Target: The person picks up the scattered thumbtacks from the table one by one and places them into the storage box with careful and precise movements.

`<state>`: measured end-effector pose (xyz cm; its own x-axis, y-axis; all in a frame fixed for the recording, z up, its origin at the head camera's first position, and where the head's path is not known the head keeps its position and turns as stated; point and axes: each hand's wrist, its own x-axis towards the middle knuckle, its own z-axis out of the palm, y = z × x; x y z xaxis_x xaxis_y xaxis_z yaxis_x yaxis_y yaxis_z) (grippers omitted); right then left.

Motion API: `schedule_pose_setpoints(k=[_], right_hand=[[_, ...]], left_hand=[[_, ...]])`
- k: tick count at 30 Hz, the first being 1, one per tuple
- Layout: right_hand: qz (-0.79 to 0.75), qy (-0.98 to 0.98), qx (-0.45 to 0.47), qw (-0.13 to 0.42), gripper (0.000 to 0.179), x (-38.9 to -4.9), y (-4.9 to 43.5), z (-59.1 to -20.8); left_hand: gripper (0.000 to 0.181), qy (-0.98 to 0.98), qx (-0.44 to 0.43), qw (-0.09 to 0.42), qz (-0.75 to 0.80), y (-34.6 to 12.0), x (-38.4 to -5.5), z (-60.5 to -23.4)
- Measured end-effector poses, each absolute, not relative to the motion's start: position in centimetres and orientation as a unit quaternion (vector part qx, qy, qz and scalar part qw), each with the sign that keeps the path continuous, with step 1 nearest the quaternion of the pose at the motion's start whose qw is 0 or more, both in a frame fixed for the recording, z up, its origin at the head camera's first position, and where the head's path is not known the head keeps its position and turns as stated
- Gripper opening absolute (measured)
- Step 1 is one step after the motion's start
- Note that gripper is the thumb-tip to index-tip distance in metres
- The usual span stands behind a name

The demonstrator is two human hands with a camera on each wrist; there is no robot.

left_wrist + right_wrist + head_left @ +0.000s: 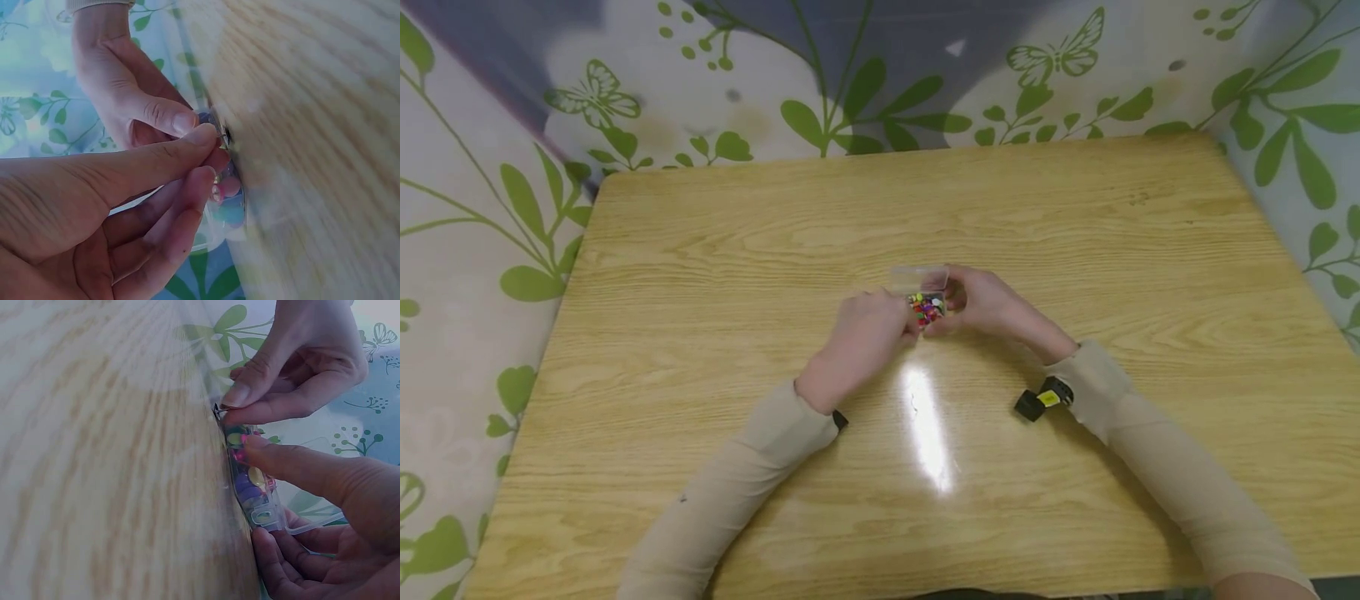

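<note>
A small clear plastic box (265, 516) sits on the table with its lid (912, 277) raised. Inside lie colourful small pieces (928, 312) that look like thumbtacks, in yellow, purple, pink and other colours. My right hand (988, 302) grips the box from its right side, thumb at the front and fingers curled behind. At the box's left end my left hand (871, 327) pinches a small thumbtack-like piece (217, 411) with a thin metal shaft between thumb and forefinger. In the left wrist view, the fingers hide part of the box.
The light wood table (737, 233) reaches back to a wall with green leaf and butterfly patterns (865, 108). A black wrist device (1036, 403) with a yellow label hangs by the right cuff. A bright glare lies on the tabletop in front of the box.
</note>
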<state>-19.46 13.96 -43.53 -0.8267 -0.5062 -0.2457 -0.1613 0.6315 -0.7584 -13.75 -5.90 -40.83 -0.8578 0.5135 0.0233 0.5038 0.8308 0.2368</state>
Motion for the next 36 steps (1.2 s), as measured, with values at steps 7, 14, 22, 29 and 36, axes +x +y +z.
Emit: schedule_pose_setpoints(k=[7, 14, 22, 29, 36], right_hand=[[-0.386, 0.874, -0.190, 0.225, 0.068, -19.5, 13.8, -43.5], [-0.398, 0.867, -0.194, 0.229, 0.067, -19.3, 13.7, -43.5], [-0.391, 0.872, -0.191, 0.225, 0.068, -19.3, 13.9, -43.3], [-0.391, 0.871, -0.190, 0.227, 0.066, -19.2, 13.9, -43.4], [-0.389, 0.872, -0.193, 0.224, 0.067, -19.3, 13.8, -43.4]], left_hand=[[0.018, 0.955, 0.276, 0.024, 0.106, -6.3, -13.8, -40.5], [0.006, 0.961, 0.248, -0.005, 0.120, -8.0, -14.3, -38.8], [0.012, 0.962, 0.212, -0.007, 0.173, -9.2, -15.0, -37.5], [0.011, 0.954, 0.218, -0.019, 0.203, -8.8, -15.2, -37.8], [0.017, 0.948, 0.222, -0.040, 0.223, -8.2, -15.4, -38.4]])
